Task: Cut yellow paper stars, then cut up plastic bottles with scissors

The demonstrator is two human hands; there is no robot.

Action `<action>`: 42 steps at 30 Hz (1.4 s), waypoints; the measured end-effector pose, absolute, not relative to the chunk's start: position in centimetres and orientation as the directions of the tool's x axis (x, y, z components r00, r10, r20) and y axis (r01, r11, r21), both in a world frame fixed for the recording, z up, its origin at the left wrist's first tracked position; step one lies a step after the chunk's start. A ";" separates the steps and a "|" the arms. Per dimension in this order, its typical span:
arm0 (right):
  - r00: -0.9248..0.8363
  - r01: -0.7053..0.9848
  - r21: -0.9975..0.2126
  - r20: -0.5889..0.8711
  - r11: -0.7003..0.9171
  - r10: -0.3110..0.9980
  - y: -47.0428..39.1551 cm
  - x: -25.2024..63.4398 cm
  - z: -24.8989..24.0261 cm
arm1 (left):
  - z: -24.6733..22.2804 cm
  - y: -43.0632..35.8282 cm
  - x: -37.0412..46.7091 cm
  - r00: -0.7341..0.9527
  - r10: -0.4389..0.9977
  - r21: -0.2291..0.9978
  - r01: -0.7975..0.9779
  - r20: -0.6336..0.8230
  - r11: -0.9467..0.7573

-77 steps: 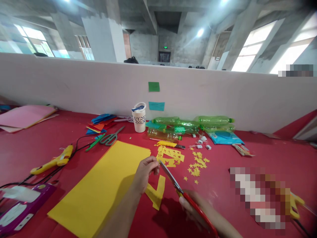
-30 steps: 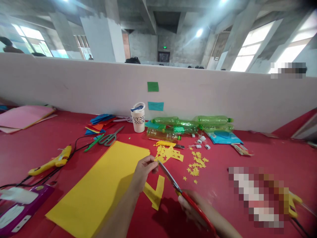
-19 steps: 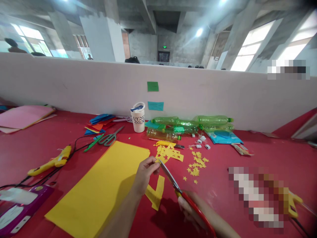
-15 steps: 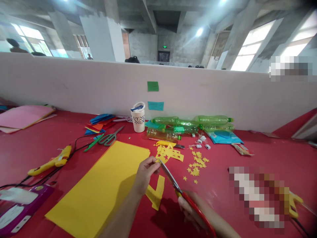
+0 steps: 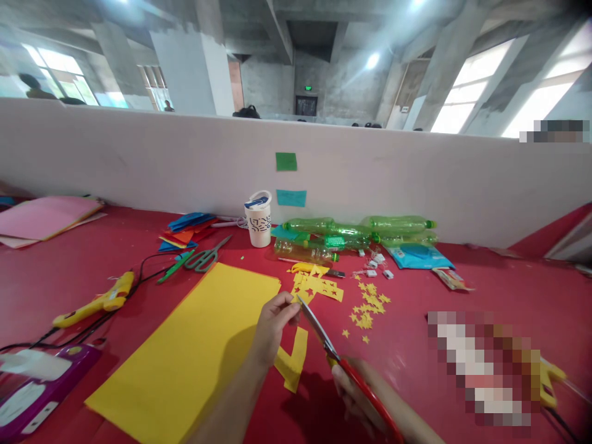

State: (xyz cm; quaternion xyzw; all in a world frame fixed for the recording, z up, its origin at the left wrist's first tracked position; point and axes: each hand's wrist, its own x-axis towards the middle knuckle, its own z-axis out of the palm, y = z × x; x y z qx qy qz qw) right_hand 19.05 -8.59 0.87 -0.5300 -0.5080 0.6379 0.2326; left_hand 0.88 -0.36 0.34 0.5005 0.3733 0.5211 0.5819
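Observation:
My left hand (image 5: 276, 320) pinches a small yellow piece (image 5: 296, 299) between thumb and fingertips, above the table. Red-handled scissors (image 5: 340, 361) are in my right hand (image 5: 354, 391), their blade tips touching or very near that piece. Below my left hand lies a V-shaped yellow scrap (image 5: 295, 364). A large yellow sheet (image 5: 185, 351) lies under my left forearm. Beyond my hands are yellow offcuts with star-shaped holes (image 5: 317, 285), and to their right a scatter of small yellow stars (image 5: 367, 302).
Green bottles (image 5: 333, 229) and a white cup (image 5: 259, 223) stand or lie along the white partition (image 5: 185, 148). Grey scissors (image 5: 206, 256), a yellow glue gun (image 5: 102, 300) and a purple power strip (image 5: 50, 385) are at left. Another yellow tool (image 5: 548, 382) lies right.
My hands and the scissors have barely moved. The small yellow piece shows less between my left fingertips.

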 end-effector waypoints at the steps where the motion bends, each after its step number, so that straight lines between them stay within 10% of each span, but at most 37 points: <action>1: -0.327 0.246 -0.890 -0.448 -0.383 0.832 -8.6 19.0 0.9 | 0.3 -0.3 0.9 0.179 0.980 0.970 -0.238 0.088 -0.044; 42: -0.377 0.282 -0.915 -0.383 -0.290 0.843 -8.3 20.3 -0.9 | -0.2 0.7 -0.1 0.224 0.975 0.944 -0.323 0.003 0.071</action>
